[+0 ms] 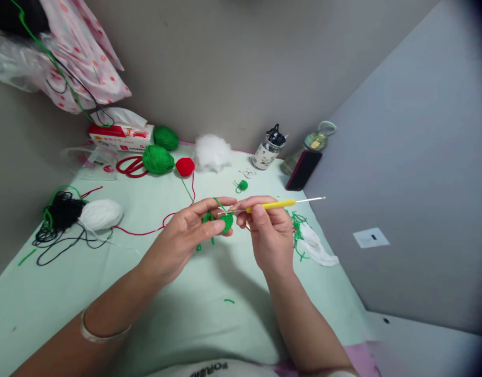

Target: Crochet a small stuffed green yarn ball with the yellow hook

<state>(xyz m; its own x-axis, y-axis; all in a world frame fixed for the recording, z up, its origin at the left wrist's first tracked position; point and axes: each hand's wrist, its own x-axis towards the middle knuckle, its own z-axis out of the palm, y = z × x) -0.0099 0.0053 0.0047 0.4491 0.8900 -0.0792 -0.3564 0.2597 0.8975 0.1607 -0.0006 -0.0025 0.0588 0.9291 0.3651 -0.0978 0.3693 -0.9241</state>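
My left hand [188, 233] pinches a small green crochet piece [226, 222] between thumb and fingers, above the pale green table cover [107, 293]. A green strand runs from it over my fingers toward a green yarn ball [158, 159]. My right hand [266, 230] is closed round a crochet hook with a yellow handle [270, 206]. Its metal tip points left into the green piece, and its bare metal end sticks out to the right.
At the back lie a second green ball [166, 137], a red ball [185, 166], white stuffing [212, 152], red scissors [131, 166], a tissue box [121, 137], a jar [267, 151], a phone [303, 169]. White yarn [100, 214] and black yarn [62, 212] lie left; green scraps [299, 222] right.
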